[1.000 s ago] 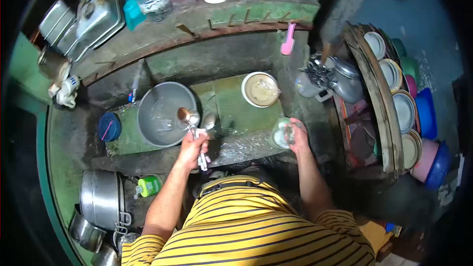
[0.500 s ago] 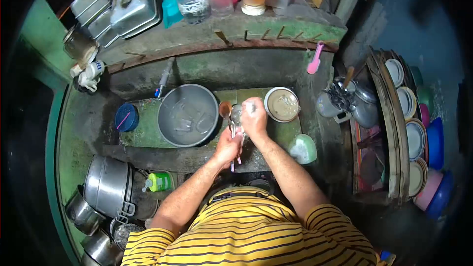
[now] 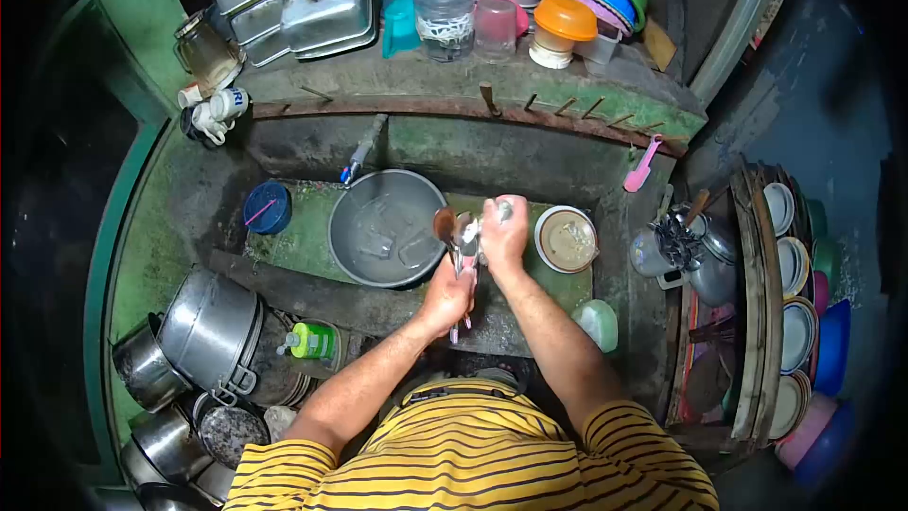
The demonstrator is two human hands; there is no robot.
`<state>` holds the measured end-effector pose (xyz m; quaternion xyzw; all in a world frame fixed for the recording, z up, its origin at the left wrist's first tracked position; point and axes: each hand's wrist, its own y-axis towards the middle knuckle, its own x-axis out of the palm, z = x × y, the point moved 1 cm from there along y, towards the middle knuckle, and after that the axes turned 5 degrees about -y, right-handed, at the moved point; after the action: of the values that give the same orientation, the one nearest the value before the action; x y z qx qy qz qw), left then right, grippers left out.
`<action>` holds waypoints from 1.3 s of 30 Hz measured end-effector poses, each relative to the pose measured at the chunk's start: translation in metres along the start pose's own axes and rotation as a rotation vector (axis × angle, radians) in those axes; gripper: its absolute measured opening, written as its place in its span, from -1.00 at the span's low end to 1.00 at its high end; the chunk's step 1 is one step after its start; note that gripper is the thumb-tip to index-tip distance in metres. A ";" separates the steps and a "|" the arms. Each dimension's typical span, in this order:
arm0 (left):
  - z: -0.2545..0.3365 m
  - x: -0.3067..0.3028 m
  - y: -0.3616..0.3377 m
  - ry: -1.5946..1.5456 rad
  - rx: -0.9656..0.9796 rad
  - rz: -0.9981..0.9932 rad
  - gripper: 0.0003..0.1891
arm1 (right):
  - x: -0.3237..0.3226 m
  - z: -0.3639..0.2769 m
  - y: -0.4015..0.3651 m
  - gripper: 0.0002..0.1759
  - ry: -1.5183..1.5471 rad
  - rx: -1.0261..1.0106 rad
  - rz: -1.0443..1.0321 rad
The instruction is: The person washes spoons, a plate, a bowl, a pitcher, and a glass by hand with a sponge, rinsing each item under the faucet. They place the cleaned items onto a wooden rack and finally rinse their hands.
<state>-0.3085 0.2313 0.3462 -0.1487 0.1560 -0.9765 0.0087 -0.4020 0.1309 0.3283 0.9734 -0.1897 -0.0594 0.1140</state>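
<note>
Head view: my right hand [image 3: 503,232] has left the pale green plastic cup [image 3: 598,322] and now wraps the bunch of metal spoons [image 3: 461,227] that my left hand [image 3: 449,295] clamps by their handles.

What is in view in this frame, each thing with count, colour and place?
spoons: several, silver, one brownish, centre
basin: one, grey metal, left of spoons
bowl: one, white-rimmed, right of spoons
round container: one, blue, left of basin
bottle: one, green, lower left
pots: several, steel, lower left corner
trays: several, metal, top left
plates: many, pale, far right
brush: one, pink, hanging upper right
left hand: grip shut on spoon handles
right hand: grip closed over spoon heads
</note>
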 end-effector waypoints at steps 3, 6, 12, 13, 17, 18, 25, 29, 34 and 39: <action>-0.001 -0.017 -0.001 -0.149 -0.057 -0.050 -0.94 | -0.012 0.001 0.018 -0.90 0.813 0.700 -0.142; -0.004 -0.042 0.009 -0.582 -0.276 -0.174 -0.83 | -0.011 -0.007 0.001 -0.74 1.069 0.882 -0.578; -0.007 -0.052 -0.003 -0.629 -0.373 -0.279 -0.82 | 0.002 0.020 0.023 -0.75 1.404 0.695 -0.825; -0.010 -0.055 -0.004 -0.557 -0.311 -0.258 -0.83 | 0.008 0.023 0.024 -0.76 1.364 0.689 -0.744; -0.029 -0.070 0.017 -0.480 -0.034 0.021 -0.78 | 0.038 0.005 -0.046 -0.80 0.761 0.782 -0.433; -0.065 -0.090 0.042 -0.011 0.233 0.065 -0.71 | 0.039 0.016 -0.055 -0.80 0.678 0.687 -0.467; -0.063 -0.151 0.036 -0.145 0.116 0.272 -0.80 | 0.073 0.063 -0.082 -0.79 -0.175 0.317 -0.846; -0.052 -0.193 0.055 -0.070 0.076 0.472 -0.81 | 0.100 0.033 -0.116 -0.83 -0.180 0.699 -1.081; -0.054 -0.258 0.055 -0.304 -0.031 0.408 -0.80 | 0.102 0.060 -0.108 -0.92 -0.359 0.775 -1.023; -0.043 -0.256 0.035 -0.187 -0.090 0.312 -0.76 | 0.142 0.068 -0.084 -0.63 -0.725 0.247 -0.847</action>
<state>-0.0770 0.2273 0.2230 -0.2131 0.2193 -0.9372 0.1676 -0.2526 0.1388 0.2321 0.8879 0.1847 -0.4077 -0.1067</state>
